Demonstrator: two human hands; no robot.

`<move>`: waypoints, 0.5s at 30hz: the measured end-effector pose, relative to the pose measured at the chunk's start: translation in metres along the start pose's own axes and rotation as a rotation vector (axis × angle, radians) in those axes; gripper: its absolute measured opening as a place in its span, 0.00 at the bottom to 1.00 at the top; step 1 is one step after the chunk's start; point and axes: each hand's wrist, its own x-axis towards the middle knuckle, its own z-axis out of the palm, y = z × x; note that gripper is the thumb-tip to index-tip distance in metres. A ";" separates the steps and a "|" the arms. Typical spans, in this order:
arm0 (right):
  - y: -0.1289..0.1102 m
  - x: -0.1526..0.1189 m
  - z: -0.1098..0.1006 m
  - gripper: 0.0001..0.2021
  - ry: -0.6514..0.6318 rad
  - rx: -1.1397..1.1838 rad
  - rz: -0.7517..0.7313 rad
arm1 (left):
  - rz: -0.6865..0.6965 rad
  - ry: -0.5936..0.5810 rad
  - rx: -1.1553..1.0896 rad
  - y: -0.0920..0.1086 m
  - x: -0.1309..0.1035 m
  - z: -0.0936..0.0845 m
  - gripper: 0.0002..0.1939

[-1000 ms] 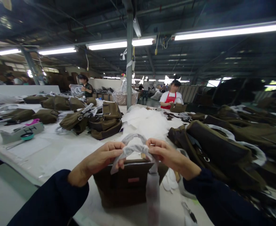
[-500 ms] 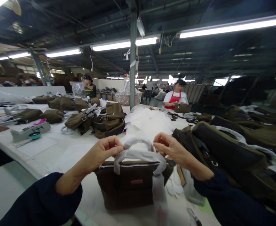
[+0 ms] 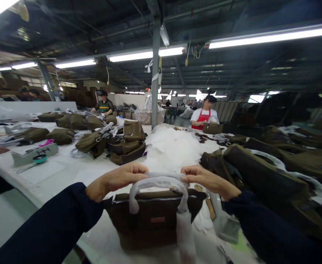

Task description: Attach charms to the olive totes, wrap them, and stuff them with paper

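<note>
A dark olive handbag [image 3: 150,223] stands upright on the white table in front of me, with a zipper along its top edge and a small pinkish label on its front. Its two handles are wrapped in whitish film; the front handle [image 3: 158,182] arches over the zipper. My left hand [image 3: 129,175] pinches the left part of the rear handle, and my right hand [image 3: 197,177] pinches the same handle on its right. From the bag's right side a film-wrapped strap [image 3: 185,233] hangs down.
Olive bags [image 3: 125,143] lie in a heap at the left, and larger ones [image 3: 267,179] are piled at the right. White sheets [image 3: 174,145] lie beyond the handbag. A teal round item [image 3: 40,158] rests at the left. A person in a red apron [image 3: 204,119] is across the table.
Both hands have closed on the rear handle and moved slightly lower. The handle now looks flatter. The bag has shifted a little down and left. The far left person's arms have come down.
</note>
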 end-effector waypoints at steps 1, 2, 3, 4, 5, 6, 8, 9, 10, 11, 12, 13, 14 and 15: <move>0.000 -0.002 -0.001 0.18 -0.006 0.002 0.001 | -0.008 -0.014 0.012 0.001 -0.001 0.000 0.17; -0.002 -0.003 -0.002 0.19 -0.004 0.007 -0.012 | -0.004 -0.017 0.026 0.003 -0.001 -0.001 0.17; -0.005 -0.004 -0.002 0.19 -0.004 0.007 -0.033 | 0.006 -0.020 0.042 0.006 -0.002 0.000 0.18; -0.010 -0.004 -0.002 0.20 -0.016 -0.003 -0.058 | 0.014 -0.037 0.054 0.011 -0.002 0.001 0.19; -0.016 -0.004 -0.001 0.21 -0.033 -0.028 -0.083 | 0.014 -0.071 0.058 0.017 -0.001 0.003 0.20; -0.023 -0.003 0.002 0.21 -0.045 -0.069 -0.103 | 0.005 -0.120 0.059 0.024 0.000 0.005 0.21; -0.037 -0.001 0.009 0.28 -0.029 -0.207 -0.133 | -0.031 -0.225 0.057 0.036 0.003 0.011 0.24; -0.042 0.001 0.014 0.33 0.019 -0.292 -0.157 | -0.046 -0.254 0.056 0.041 0.005 0.014 0.24; -0.045 0.002 0.019 0.36 0.087 -0.377 -0.186 | -0.052 -0.258 0.058 0.044 0.007 0.016 0.22; -0.047 0.004 0.024 0.36 0.157 -0.452 -0.212 | -0.052 -0.249 0.062 0.046 0.009 0.018 0.21; -0.048 0.005 0.029 0.33 0.213 -0.512 -0.231 | -0.048 -0.235 0.062 0.046 0.010 0.019 0.19; -0.048 0.006 0.033 0.28 0.252 -0.558 -0.247 | -0.047 -0.225 0.057 0.046 0.011 0.020 0.19; -0.047 0.006 0.037 0.23 0.282 -0.594 -0.263 | -0.048 -0.215 0.049 0.044 0.012 0.021 0.19; -0.045 0.007 0.040 0.19 0.301 -0.626 -0.286 | -0.052 -0.210 0.036 0.042 0.013 0.021 0.19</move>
